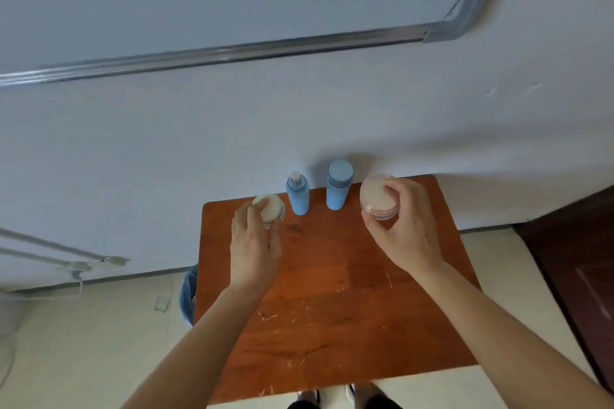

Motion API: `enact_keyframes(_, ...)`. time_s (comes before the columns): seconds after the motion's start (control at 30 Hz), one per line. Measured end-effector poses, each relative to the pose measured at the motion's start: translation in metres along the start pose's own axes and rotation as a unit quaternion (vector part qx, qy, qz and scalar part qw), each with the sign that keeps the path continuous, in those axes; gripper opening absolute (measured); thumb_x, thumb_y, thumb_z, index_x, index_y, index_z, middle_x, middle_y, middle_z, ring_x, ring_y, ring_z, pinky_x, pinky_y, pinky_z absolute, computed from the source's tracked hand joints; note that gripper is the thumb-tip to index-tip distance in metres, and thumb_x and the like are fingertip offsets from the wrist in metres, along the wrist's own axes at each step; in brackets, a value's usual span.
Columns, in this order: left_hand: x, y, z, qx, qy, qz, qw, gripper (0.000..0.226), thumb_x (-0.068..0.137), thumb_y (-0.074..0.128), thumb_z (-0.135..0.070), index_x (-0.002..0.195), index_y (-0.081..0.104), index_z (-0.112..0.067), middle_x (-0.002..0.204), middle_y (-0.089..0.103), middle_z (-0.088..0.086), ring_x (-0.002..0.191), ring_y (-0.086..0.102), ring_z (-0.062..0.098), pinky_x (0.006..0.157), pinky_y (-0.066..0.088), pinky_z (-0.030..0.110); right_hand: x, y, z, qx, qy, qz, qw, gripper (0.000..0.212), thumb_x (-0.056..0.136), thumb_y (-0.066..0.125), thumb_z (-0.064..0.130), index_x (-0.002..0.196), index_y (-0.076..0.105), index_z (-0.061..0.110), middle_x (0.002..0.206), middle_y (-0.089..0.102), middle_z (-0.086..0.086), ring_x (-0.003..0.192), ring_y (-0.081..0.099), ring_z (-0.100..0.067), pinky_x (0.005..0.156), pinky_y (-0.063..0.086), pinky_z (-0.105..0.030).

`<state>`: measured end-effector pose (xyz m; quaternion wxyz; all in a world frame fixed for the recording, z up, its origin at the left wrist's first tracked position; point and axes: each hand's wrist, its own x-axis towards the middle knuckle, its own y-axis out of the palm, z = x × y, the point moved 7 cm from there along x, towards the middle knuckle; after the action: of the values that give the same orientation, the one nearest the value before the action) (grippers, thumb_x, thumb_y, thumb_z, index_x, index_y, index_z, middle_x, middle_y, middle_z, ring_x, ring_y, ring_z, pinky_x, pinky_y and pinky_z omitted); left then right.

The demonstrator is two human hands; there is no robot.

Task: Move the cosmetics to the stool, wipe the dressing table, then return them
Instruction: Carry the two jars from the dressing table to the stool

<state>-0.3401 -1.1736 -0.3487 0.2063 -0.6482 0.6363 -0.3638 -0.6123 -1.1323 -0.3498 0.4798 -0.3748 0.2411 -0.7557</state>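
A scratched reddish-brown dressing table [332, 302] stands against the white wall. At its back edge are two blue containers: a pump bottle [298, 197] and a capped bottle [338, 189]. My left hand [255, 242] grips a small cream-lidded jar [269, 207] at the back left. My right hand [403, 229] holds a wider pink-lidded clear jar [375, 197] at the back right, fingers wrapped over its lid and side. No stool is in view.
A bin lined with a blue bag [188, 292] stands on the floor left of the table. A dark wooden door [578, 276] is at the right. White cables [76, 264] run along the wall at the left. My feet [332, 397] show below the table's front edge.
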Motion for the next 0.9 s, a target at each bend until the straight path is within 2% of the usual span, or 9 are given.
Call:
enact_keyframes(0.2,0.001,0.063,0.049,0.038,-0.075,0.039,0.996,0.035,0.094,0.059,-0.019,0.125,0.049,-0.007,0.127,0.053,0.014,0.111,0.055,0.028,0.08,0.047,0.029,0.0,0.066,-0.051,-0.025,0.043,0.078,0.996,0.057,0.079,0.077,0.039,0.125,0.05,0.015,0.127,0.052,-0.004,0.117,0.048,-0.021,0.089,0.04,-0.021)
enact_keyframes(0.3,0.01,0.083,0.068,0.046,-0.105,0.057,0.992,0.034,0.095,0.057,-0.019,0.126,0.048,-0.008,0.128,0.052,0.014,0.112,0.054,0.029,0.082,0.047,0.033,0.005,0.092,-0.068,-0.032,0.049,0.114,0.992,0.057,0.08,0.076,0.037,0.126,0.05,0.017,0.128,0.05,-0.006,0.118,0.047,-0.021,0.085,0.043,-0.022)
enact_keyframes(0.53,0.034,0.11,0.084,0.063,-0.107,0.065,0.99,0.031,0.095,0.057,-0.015,0.122,0.045,-0.005,0.125,0.049,0.017,0.107,0.054,0.033,0.076,0.045,0.032,0.021,0.113,-0.102,-0.033,0.078,0.137,0.987,0.05,0.084,0.074,0.034,0.125,0.05,0.017,0.132,0.044,-0.01,0.114,0.054,-0.025,0.076,0.052,-0.027)
enact_keyframes(0.7,0.037,0.117,0.081,0.088,-0.086,0.067,0.99,0.03,0.095,0.057,-0.014,0.12,0.046,-0.004,0.126,0.048,0.02,0.108,0.053,0.035,0.074,0.054,0.044,0.024,0.116,-0.107,-0.032,0.078,0.146,0.986,0.05,0.083,0.073,0.035,0.124,0.05,0.017,0.13,0.044,-0.01,0.107,0.056,-0.023,0.072,0.049,-0.023)
enact_keyframes(0.8,0.038,0.117,0.08,0.12,-0.096,0.08,0.985,0.031,0.094,0.058,-0.016,0.121,0.047,-0.006,0.137,0.041,0.02,0.119,0.048,0.037,0.084,0.053,0.051,0.024,0.115,-0.104,-0.048,0.081,0.166,0.982,0.054,0.083,0.073,0.034,0.126,0.047,0.017,0.134,0.042,-0.012,0.113,0.054,-0.026,0.078,0.057,-0.032)
enact_keyframes(0.83,0.039,0.115,0.079,0.145,-0.094,0.084,0.981,0.033,0.095,0.058,-0.02,0.123,0.047,-0.007,0.143,0.037,0.02,0.127,0.042,0.038,0.094,0.049,0.053,0.024,0.114,-0.101,-0.056,0.08,0.179,0.979,0.056,0.082,0.074,0.031,0.127,0.047,0.016,0.139,0.04,-0.015,0.122,0.05,-0.029,0.087,0.056,-0.036)
enact_keyframes(0.9,0.039,0.106,0.073,0.195,-0.082,0.092,0.973,0.042,0.097,0.054,-0.033,0.132,0.044,-0.011,0.154,0.025,0.019,0.141,0.026,0.037,0.112,0.03,0.054,0.024,0.108,-0.092,-0.083,0.06,0.2,0.974,0.059,0.08,0.075,0.024,0.13,0.046,0.012,0.149,0.033,-0.022,0.138,0.037,-0.036,0.105,0.046,-0.043)
